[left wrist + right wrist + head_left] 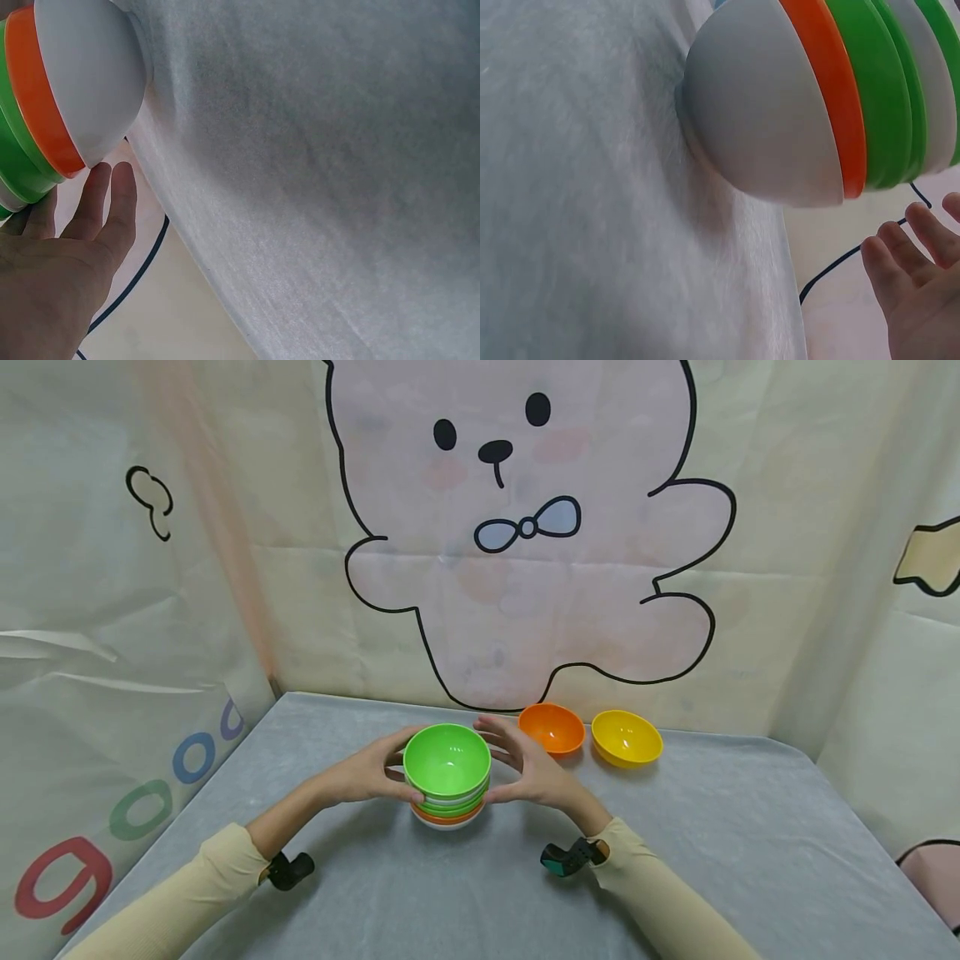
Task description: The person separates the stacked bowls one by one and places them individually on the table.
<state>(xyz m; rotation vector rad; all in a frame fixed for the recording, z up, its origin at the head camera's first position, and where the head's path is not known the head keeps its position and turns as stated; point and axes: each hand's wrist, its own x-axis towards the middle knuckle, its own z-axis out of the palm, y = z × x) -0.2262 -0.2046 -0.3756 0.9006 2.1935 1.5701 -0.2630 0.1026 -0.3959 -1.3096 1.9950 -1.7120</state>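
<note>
A stack of bowls (448, 807) stands upright on the table, with a green bowl (447, 762) on top. Below it come white and green bowls, then an orange one, and a white bowl (754, 105) at the bottom. My left hand (372, 770) holds the stack's left side, thumb at the front and fingers reaching behind; its ring and little fingers stand out straight in the left wrist view. On the other side is my right hand (528, 770), thumb right at the stack's edge. Its spread fingers (889, 270) show apart from the bowls in the right wrist view.
Behind my right hand, an orange bowl (552, 728) and a yellow bowl (627, 738) sit side by side near the back edge. A grey cloth covers the table (420, 902). A printed curtain (757, 527) hangs right behind it.
</note>
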